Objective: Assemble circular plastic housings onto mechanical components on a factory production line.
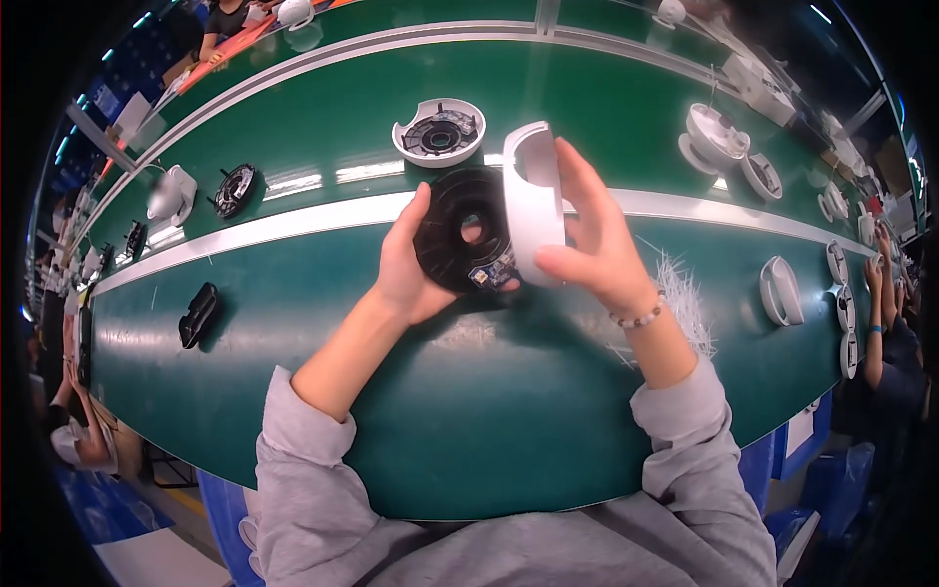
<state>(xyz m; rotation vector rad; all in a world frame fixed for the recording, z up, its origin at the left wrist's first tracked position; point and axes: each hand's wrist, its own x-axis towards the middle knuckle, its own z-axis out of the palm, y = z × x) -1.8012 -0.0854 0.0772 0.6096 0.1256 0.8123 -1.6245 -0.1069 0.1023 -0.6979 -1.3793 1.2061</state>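
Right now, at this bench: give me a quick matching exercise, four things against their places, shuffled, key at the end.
Things
1. Round black part with circuit board
2. White curved shell
3. Thin white strips
4. Small black piece

Places
A. Heaped on the green table, to the right of the right hand
B. Held in the left hand
C. On the table, well to the left of the left hand
D. Held in the right hand

Pairs: 1-B, 2-D, 3-A, 4-C
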